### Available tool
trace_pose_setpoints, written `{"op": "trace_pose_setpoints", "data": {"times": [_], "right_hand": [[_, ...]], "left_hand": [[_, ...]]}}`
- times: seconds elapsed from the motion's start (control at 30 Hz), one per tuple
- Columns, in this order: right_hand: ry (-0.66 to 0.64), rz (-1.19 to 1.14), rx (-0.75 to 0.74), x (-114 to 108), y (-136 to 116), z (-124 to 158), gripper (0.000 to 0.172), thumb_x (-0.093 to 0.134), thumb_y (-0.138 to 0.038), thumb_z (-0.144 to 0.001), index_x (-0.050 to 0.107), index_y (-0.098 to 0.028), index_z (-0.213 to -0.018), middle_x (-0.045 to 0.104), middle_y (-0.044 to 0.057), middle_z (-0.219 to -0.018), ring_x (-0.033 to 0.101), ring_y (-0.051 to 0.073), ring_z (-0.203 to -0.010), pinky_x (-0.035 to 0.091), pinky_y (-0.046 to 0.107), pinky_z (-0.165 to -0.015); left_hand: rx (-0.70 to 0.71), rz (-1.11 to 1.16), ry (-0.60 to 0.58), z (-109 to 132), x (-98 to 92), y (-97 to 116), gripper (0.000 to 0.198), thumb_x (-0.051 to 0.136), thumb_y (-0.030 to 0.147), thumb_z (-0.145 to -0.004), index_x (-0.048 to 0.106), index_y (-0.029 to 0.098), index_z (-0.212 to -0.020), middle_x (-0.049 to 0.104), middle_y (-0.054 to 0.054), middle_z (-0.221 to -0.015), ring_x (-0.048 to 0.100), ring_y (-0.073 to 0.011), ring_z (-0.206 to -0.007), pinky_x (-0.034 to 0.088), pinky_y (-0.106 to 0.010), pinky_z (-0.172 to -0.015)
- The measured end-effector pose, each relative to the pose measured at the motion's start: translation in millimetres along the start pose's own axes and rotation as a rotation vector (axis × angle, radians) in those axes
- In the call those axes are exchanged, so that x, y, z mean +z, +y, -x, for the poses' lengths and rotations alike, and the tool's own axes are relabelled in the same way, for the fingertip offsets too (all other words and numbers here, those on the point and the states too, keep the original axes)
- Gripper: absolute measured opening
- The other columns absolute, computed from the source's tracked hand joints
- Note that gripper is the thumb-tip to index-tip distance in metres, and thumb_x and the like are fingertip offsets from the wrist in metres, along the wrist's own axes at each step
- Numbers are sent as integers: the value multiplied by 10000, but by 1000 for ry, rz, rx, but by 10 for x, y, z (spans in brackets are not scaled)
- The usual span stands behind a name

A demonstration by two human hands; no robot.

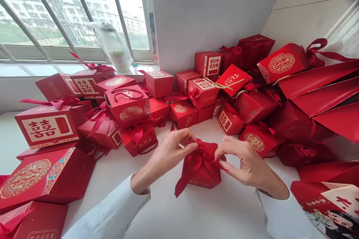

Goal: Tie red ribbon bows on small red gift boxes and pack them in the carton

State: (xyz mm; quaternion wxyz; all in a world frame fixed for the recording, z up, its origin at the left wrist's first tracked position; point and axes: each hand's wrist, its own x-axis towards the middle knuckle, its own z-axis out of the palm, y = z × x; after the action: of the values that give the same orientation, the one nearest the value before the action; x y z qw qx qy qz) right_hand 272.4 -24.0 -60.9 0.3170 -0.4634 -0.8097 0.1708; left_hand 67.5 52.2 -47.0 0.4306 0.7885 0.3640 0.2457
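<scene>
A small red gift box [206, 176] stands on the white table in front of me, with a red ribbon [185, 179] tied over its top and one tail hanging down its left side. At the knot, my left hand [172, 153] pinches the ribbon between thumb and forefinger. On the box's right side, my right hand [241, 158] pinches the ribbon's other part, thumb and fingers close together. The knot sits between both hands, near the top middle of the box.
Many red boxes with ribbons and rope handles surround the work spot, such as a large patterned box [25, 179] at the left and red bags [322, 86] at the right. A plastic-wrapped cup [119, 50] stands on the sill by the barred window.
</scene>
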Motion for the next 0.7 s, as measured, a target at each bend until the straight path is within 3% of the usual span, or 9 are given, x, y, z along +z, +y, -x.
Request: {"op": "trace_pose_setpoints", "data": {"times": [0.17, 0.33, 0.43, 0.53, 0.63, 0.7], "right_hand": [[-101, -61, 36, -96, 100, 55, 242, 465, 1, -739, 561, -215, -791, 612, 0, -775, 526, 171, -750, 406, 297, -689], [77, -78, 105, 13, 29, 2, 139, 544, -129, -838, 577, -228, -929, 614, 0, -867, 551, 164, -808, 415, 288, -738], [128, -52, 139, 141, -67, -53, 308, 700, -224, -765, 566, -248, -1041, 620, -12, -906, 556, 170, -828, 419, 288, -755], [187, 3, 160, 242, -94, -85, 152, 651, -196, -802, 608, -243, -940, 647, -23, -845, 568, 167, -793, 417, 290, -740], [212, -86, 239, 259, -33, -87, 75, 591, -191, -846, 626, -238, -893, 673, -24, -835, 601, 158, -776, 435, 278, -733], [202, -183, 285, 239, 26, -80, 73, 592, -215, -851, 629, -239, -910, 678, -21, -845, 615, 157, -782, 448, 269, -735]], "left_hand": [[7, 5, -48, 23, -18, 4, 169, 517, 299, -847, 612, 167, -802, 648, -3, -761, 544, -119, -662, 383, -200, -554], [-25, 112, -182, 86, -68, 78, 222, 555, 382, -850, 576, 184, -949, 684, -17, -860, 575, -128, -713, 407, -210, -597], [-32, 270, -274, 104, -95, 124, 228, 438, 365, -922, 529, 177, -1015, 691, -44, -927, 610, -148, -845, 452, -238, -718], [-8, 267, -226, 82, -91, 106, 189, 410, 313, -931, 531, 169, -950, 684, -50, -929, 613, -151, -870, 455, -259, -766], [4, 77, -75, 50, -36, 21, 133, 503, 303, -875, 545, 185, -921, 655, -38, -983, 595, -163, -868, 441, -255, -689], [19, -41, 34, 37, 29, -47, 179, 532, 316, -855, 548, 212, -1000, 619, -36, -1092, 566, -182, -955, 431, -266, -710]]}}
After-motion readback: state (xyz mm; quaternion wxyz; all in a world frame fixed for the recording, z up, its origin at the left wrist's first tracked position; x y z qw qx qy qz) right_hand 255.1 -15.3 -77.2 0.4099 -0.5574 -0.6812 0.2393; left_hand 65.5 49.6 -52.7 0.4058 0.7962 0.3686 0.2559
